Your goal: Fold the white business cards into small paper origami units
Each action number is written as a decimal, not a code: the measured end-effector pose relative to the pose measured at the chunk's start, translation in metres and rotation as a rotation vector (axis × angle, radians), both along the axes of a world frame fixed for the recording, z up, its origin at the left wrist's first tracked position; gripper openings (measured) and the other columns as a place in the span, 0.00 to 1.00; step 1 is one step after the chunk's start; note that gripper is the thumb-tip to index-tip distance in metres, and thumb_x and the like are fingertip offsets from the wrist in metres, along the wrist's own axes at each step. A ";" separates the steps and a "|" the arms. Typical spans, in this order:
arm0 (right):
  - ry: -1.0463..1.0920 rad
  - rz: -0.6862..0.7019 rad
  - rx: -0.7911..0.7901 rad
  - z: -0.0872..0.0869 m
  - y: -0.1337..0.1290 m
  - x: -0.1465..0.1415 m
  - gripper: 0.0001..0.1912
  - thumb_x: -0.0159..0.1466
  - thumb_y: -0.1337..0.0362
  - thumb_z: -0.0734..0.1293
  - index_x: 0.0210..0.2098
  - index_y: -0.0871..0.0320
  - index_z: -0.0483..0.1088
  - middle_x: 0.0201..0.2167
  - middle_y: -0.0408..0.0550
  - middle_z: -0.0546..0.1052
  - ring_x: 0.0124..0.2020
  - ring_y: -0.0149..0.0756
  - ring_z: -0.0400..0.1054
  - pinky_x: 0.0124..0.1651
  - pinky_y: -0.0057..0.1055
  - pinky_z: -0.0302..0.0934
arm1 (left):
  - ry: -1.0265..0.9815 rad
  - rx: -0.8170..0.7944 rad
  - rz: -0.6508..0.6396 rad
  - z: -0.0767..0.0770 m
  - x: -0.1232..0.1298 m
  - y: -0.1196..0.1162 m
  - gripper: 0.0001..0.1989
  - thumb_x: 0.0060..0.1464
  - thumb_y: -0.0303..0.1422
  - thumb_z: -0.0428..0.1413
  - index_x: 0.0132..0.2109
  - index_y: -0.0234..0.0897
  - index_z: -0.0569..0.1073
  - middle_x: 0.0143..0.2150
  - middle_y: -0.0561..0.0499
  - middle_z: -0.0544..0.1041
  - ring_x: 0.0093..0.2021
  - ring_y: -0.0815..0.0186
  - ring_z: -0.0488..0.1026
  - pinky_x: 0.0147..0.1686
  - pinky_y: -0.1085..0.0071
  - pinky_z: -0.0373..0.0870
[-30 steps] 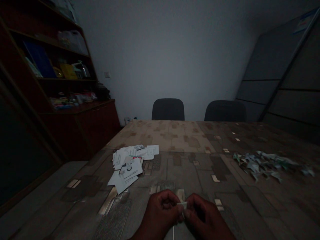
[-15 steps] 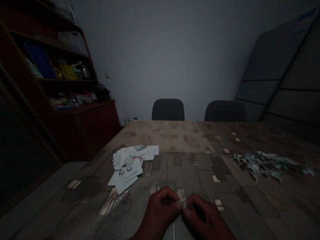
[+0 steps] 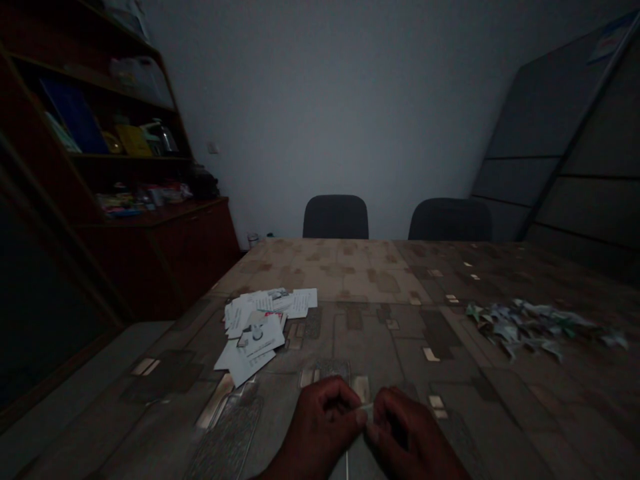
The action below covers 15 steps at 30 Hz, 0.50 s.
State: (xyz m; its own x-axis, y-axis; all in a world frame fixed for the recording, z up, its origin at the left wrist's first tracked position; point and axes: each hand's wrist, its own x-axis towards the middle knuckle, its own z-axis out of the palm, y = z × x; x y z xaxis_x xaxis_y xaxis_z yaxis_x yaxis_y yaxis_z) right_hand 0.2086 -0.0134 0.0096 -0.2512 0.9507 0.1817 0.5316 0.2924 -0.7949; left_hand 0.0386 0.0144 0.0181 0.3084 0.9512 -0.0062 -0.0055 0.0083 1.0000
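Observation:
Between my two hands is a small pale piece of folded paper (image 3: 367,406), mostly hidden by the fingers. My left hand (image 3: 327,420) pinches its left end between thumb and forefinger. From the other side, my right hand (image 3: 405,427) pinches the right end, its fingers curled. Both hands are low in the view, just above the patterned tablecloth at the near side. To the left lies a loose pile of white printed paper cards (image 3: 257,333). Over on the right is a heap of small folded paper pieces (image 3: 540,327), pale with green tints.
The table (image 3: 350,267) has a brown patterned cover. Two dark chairs (image 3: 335,217) stand at its far side by the wall. A dark red cabinet (image 3: 195,247) with loaded shelves is at the left, and a grey panelled door (image 3: 530,133) at the right. The room is dim.
The hands stay almost in place, with the fingers shifting slightly around the paper piece. The view has tilted a little; the piles have not moved.

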 end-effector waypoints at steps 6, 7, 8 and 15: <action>0.061 0.011 -0.023 0.002 0.001 0.000 0.12 0.64 0.58 0.60 0.25 0.54 0.57 0.23 0.38 0.60 0.27 0.33 0.58 0.29 0.27 0.51 | -0.039 -0.062 -0.009 -0.005 0.000 0.003 0.18 0.42 0.44 0.64 0.25 0.34 0.68 0.20 0.57 0.64 0.22 0.72 0.58 0.23 0.76 0.54; 0.084 0.013 -0.047 0.004 0.002 0.000 0.13 0.64 0.58 0.60 0.25 0.54 0.57 0.23 0.38 0.60 0.27 0.33 0.58 0.29 0.27 0.51 | -0.046 -0.088 -0.012 -0.008 0.001 0.004 0.18 0.42 0.45 0.64 0.25 0.35 0.68 0.19 0.57 0.64 0.22 0.72 0.58 0.22 0.76 0.53; 0.100 0.016 -0.070 0.005 0.002 0.000 0.13 0.65 0.57 0.59 0.25 0.55 0.58 0.23 0.38 0.60 0.27 0.33 0.58 0.29 0.27 0.51 | -0.056 -0.106 -0.012 -0.011 0.001 0.005 0.19 0.43 0.45 0.63 0.25 0.35 0.67 0.19 0.58 0.64 0.21 0.72 0.58 0.22 0.76 0.53; 0.006 0.007 -0.055 0.001 0.002 0.000 0.11 0.64 0.61 0.59 0.26 0.54 0.54 0.24 0.39 0.60 0.27 0.34 0.57 0.30 0.28 0.51 | -0.049 -0.098 -0.020 -0.008 0.001 0.003 0.18 0.41 0.43 0.65 0.24 0.36 0.66 0.18 0.60 0.61 0.21 0.74 0.53 0.21 0.77 0.50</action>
State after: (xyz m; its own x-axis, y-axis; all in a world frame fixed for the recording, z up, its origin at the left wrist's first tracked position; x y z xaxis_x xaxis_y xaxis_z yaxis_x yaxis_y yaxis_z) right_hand 0.2089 -0.0119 0.0102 -0.2570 0.9575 0.1312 0.5248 0.2522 -0.8130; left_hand 0.0392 0.0171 0.0100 0.3292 0.9405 -0.0837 -0.0536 0.1071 0.9928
